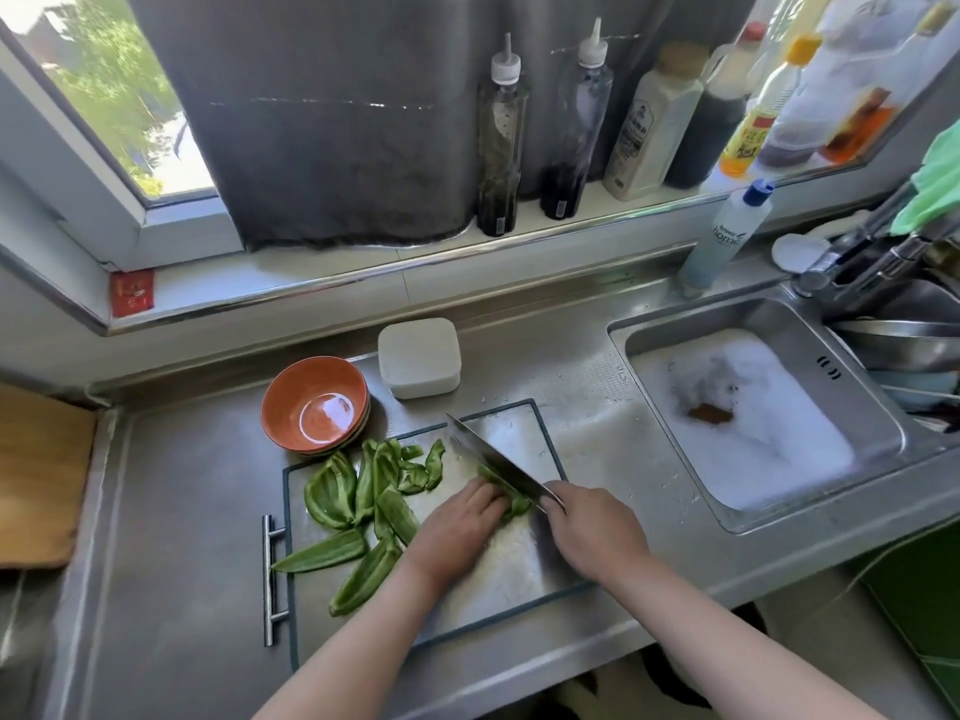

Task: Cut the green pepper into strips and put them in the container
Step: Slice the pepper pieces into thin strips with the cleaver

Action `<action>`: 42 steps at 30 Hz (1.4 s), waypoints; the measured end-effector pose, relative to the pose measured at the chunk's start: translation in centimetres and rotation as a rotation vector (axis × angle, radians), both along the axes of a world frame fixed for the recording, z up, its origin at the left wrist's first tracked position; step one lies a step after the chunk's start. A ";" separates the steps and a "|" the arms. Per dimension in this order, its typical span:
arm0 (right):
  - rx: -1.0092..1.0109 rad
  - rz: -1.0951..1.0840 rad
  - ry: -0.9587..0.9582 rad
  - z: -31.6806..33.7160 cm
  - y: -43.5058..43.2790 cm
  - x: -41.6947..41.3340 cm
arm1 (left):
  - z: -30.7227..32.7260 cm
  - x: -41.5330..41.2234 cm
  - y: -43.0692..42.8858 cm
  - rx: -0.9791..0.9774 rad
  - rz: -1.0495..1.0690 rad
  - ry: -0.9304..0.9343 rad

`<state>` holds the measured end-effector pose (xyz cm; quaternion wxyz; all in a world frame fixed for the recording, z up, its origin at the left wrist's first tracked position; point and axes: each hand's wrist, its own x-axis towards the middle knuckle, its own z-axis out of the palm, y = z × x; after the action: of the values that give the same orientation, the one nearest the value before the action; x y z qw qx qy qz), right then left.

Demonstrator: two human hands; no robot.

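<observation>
Setting: steel kitchen surface (182, 511) below a window sill lined with bottles (571, 122); foam-filled sink (618, 330) to the right.
Head view, board: cutting board (514, 439) lies flat on the surface, near its front edge.
Pepper stock: uncut green pepper pieces (358, 496) are heaped on the board's left part, some overhanging its edge.
Left hand (457, 532): fingers curled down, pinning one pepper piece (511, 498) to the middle of the board.
Right hand (592, 532): wrapped round the handle of the knife (488, 454); the blade lies across the pinned piece, just beside the left fingertips.
Containers: orange bowl (270, 407), with no pepper inside, stands at the board's far left corner; white lidded box (420, 356) stands just beside it.
Step (judged): slicing is in hand; no strips have been transferred.
Next move (judged): press the blade straight through, keep the left fingertips tucked clear of the edge, and shift them back along the piece for each cut.
</observation>
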<state>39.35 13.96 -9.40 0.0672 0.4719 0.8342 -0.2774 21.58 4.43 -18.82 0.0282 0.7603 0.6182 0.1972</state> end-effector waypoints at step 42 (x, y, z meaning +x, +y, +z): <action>0.049 0.108 -0.163 1.6 -3.5 0.1 | -1.4 0.3 0.7 0.083 0.039 -0.128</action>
<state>39.44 10.46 -7.81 0.1381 0.4488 0.8567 -0.2135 21.92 5.16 -20.22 0.0327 0.7346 0.6210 0.2715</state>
